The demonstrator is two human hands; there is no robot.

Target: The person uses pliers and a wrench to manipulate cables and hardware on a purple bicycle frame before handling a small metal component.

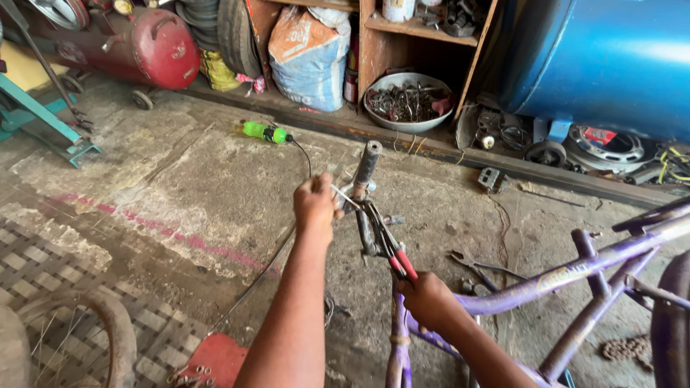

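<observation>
Both hands [315,203] [425,297] clenched, forearms outstretched

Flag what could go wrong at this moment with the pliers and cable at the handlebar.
The right hand holds red-handled pliers clamped near the handlebar, while the left hand pulls a thin cable taut. If the pliers slip, the cable end could whip toward the left hand's fingers. The purple bicycle frame seems unsupported and may shift under the pull.
</observation>
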